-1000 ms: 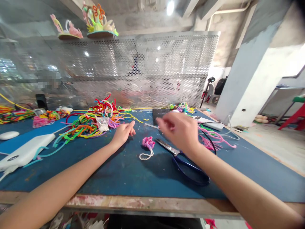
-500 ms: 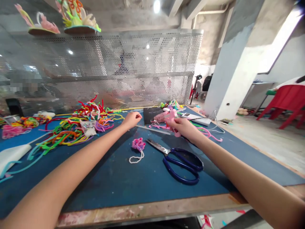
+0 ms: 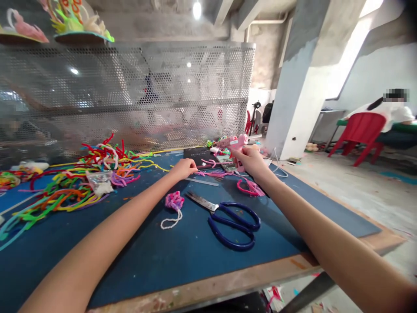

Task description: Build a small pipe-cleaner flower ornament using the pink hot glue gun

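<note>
My right hand (image 3: 251, 161) is closed around the handle of a pink hot glue gun (image 3: 239, 145), raised over the far side of the table with its nozzle pointing left. My left hand (image 3: 185, 168) has its fingers curled together low over the table, beside a black flat box (image 3: 197, 155); whatever they pinch is hidden. Pink pipe cleaners (image 3: 215, 174) lie just right of those fingers. Nearer me rest a pink-and-purple fuzzy piece (image 3: 174, 200) with a loop of white beads (image 3: 171, 224) and large blue-handled scissors (image 3: 233, 224), blades pointing up-left.
A tangle of colourful pipe cleaners (image 3: 81, 182) and a small clear bag (image 3: 100, 182) cover the left side. Behind the table stands a perforated metal screen (image 3: 163, 95). A clear strip (image 3: 202, 181) lies mid-table. Another person sits on a red chair (image 3: 360, 130) far right.
The glue gun has risen and swung slightly outward, away from my left hand, uncovering pink pipe cleaners beneath it. The whole view has shifted to the right. My left hand stays closed.
</note>
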A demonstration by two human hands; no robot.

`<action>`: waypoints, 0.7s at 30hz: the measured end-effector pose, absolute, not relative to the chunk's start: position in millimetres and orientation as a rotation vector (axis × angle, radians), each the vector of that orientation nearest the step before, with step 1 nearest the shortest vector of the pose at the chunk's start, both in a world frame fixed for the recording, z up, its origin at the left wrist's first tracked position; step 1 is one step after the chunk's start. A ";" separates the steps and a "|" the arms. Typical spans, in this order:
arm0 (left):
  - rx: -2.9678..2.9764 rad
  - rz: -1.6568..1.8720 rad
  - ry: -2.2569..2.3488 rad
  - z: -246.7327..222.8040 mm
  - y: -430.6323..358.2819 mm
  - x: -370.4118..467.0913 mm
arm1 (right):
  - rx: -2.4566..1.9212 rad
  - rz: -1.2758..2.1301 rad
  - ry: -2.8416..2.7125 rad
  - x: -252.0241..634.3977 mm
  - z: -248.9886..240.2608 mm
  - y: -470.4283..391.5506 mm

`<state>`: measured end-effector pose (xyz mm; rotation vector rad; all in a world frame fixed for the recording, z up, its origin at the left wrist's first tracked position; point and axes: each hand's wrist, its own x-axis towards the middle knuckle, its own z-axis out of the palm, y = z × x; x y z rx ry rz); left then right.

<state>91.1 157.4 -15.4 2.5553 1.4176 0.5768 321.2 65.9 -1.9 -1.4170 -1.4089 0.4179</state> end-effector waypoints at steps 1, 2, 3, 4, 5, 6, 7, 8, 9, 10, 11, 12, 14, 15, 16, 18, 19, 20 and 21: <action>2.576 0.593 1.362 -13.4 157.3 92.0 | -1.417 0.424 -1.405 321.1 -1.6 65.4; 2.593 0.601 1.309 -11.7 157.4 93.0 | -1.416 0.428 -1.401 321.1 -1.3 65.1; 2.606 0.599 1.261 -10.6 157.6 93.9 | -1.416 0.428 -1.397 321.1 -1.1 64.9; 2.616 0.587 1.222 -10.1 157.9 95.0 | -1.417 0.424 -1.395 321.2 -1.0 64.8; 2.624 0.567 1.193 -10.4 158.2 96.0 | -1.421 0.417 -1.396 321.3 -0.9 65.0; 2.631 0.544 1.172 -11.3 158.5 97.0 | -1.428 0.410 -1.401 321.4 -0.8 65.3; 2.639 0.522 1.159 -12.7 158.7 98.0 | -1.437 0.406 -1.406 321.5 -0.7 65.7; 2.646 0.504 1.154 -14.5 158.7 98.8 | -1.445 0.407 -1.412 321.6 -0.6 65.9; 2.652 0.491 1.157 -16.2 158.4 99.5 | -1.454 0.410 -1.417 321.6 -0.3 66.1; 2.658 0.485 1.166 -17.7 157.8 100.0 | -1.462 0.411 -1.423 321.5 0.0 66.0; 2.662 0.484 1.179 -18.7 157.0 100.4 | -1.471 0.407 -1.429 321.2 0.4 65.5; 2.666 0.488 1.195 -18.9 155.7 100.5 | -1.481 0.396 -1.434 320.7 0.9 64.7; 2.669 0.507 1.221 -16.8 152.5 100.4 | -1.500 0.374 -1.449 319.0 2.3 61.9; 2.667 0.523 1.230 -14.7 150.8 100.1 | -1.510 0.370 -1.456 317.8 3.2 60.1; 2.660 0.541 1.239 -12.2 149.0 99.8 | -1.519 0.370 -1.461 316.4 4.0 58.2; 2.625 0.572 1.252 -7.5 146.1 99.1 | -1.533 0.368 -1.464 313.7 5.5 54.8; 2.597 0.581 1.256 -5.8 145.2 98.8 | -1.537 0.366 -1.465 312.6 6.1 53.5; 2.562 0.584 1.256 -4.9 144.6 98.7 | -1.539 0.363 -1.465 311.7 6.4 52.7; 2.521 0.584 1.252 -4.7 144.5 98.6 | -1.537 0.362 -1.466 311.1 6.4 52.2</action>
